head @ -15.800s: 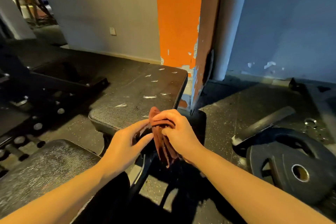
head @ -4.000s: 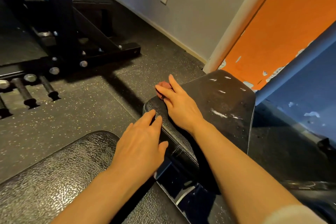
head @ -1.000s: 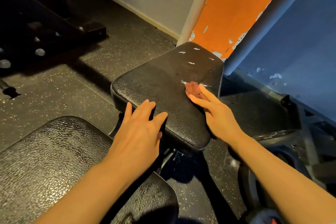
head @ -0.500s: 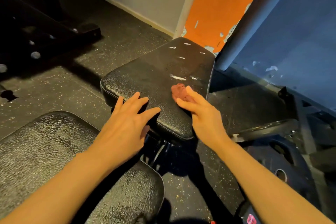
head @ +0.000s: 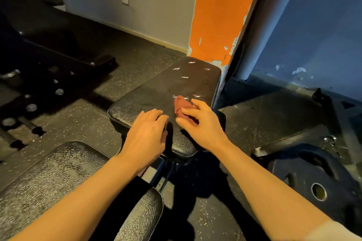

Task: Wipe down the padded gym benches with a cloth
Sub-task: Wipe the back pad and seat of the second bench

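A black padded bench section (head: 156,92) with several white scuffs lies ahead of me. A bunched reddish-brown cloth (head: 181,104) sits on its right half. My right hand (head: 201,125) lies over the cloth, fingers fairly straight, pressing it onto the pad. My left hand (head: 147,135) rests palm down on the pad's near edge, fingers slightly bent, holding nothing. A second black pad (head: 49,180) lies under my left forearm at the lower left.
Black weight plates (head: 317,178) lie on the speckled rubber floor at the right. A dark rack frame with pegs (head: 49,76) stands at the left. An orange pillar (head: 219,15) and a blue wall (head: 313,25) rise just behind the bench.
My right hand has slid the cloth toward the middle of the pad, closer to my left hand. The view has shifted, so the bench sits more to the right.
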The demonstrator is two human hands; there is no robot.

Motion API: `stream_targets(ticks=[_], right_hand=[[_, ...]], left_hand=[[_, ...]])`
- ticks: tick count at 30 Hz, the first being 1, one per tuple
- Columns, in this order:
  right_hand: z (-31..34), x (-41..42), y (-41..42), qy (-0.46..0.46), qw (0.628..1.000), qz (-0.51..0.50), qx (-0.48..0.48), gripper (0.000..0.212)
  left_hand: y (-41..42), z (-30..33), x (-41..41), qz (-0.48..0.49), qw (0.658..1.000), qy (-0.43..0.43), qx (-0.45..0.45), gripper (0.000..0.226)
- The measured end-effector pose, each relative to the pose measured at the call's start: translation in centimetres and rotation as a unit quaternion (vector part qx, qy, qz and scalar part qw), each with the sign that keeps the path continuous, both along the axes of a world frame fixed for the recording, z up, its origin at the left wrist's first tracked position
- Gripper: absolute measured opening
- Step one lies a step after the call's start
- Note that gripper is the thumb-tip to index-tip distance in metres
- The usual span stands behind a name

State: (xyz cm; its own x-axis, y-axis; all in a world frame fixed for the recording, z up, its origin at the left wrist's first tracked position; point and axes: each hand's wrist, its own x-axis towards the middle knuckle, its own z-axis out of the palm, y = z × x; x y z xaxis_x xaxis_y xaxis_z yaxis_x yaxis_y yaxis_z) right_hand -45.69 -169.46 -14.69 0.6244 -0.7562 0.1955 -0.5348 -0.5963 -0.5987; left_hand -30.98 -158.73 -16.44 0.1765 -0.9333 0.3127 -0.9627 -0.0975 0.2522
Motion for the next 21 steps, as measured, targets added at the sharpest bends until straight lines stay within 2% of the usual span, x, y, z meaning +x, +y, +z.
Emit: stream_targets(ticks=[2, 4, 6, 9, 11, 14, 15, 19, 21], right_hand=[[0.0, 0.5, 0.9, -0.026, 0.999, 0.046, 0.01, 0.03], [-0.5, 0.5, 1.1, 0.016, 0.993, 0.111, -0.036, 0.031], [-1.5, 0.2, 0.6, 0.063, 0.983, 0.156, -0.067, 0.035], [-2.7, -0.9, -1.7, 0.069, 0.971, 0.201, -0.106, 0.042], [-3.0, -0.7, -4.2, 0.061, 0.972, 0.18, -0.135, 0.045], [-2.8, 0.9, -6.7, 0.08, 0.985, 0.075, -0.133, 0.049], [-2.6, 1.2, -6.4, 0.086, 0.985, 0.068, -0.133, 0.052], [-2.1, 0.5, -1.7, 0.069, 0.97, 0.175, -0.155, 0.077], [-1.6, 0.4, -2.6, 0.082, 0.964, 0.189, -0.165, 0.08]], left_hand=[[-1.1, 0.4, -0.6, 0.021, 0.999, 0.028, -0.013, 0.025], [-1.7, 0.2, -0.9, 0.055, 0.996, 0.059, -0.022, 0.019], [-1.9, -0.2, -0.5, 0.074, 0.994, 0.073, -0.046, 0.024], [-2.4, -0.7, 0.2, 0.052, 0.992, 0.074, -0.086, 0.025], [-3.1, -1.4, 0.4, 0.026, 0.993, 0.06, -0.103, 0.023], [-3.6, -2.4, 0.8, 0.009, 0.994, 0.065, -0.09, 0.025], [-3.5, -2.5, 1.0, 0.012, 0.994, 0.071, -0.085, 0.024], [-3.3, -2.6, 1.9, 0.006, 0.991, 0.101, -0.084, 0.024], [-3.2, -2.8, 2.0, 0.006, 0.992, 0.099, -0.076, 0.024]])
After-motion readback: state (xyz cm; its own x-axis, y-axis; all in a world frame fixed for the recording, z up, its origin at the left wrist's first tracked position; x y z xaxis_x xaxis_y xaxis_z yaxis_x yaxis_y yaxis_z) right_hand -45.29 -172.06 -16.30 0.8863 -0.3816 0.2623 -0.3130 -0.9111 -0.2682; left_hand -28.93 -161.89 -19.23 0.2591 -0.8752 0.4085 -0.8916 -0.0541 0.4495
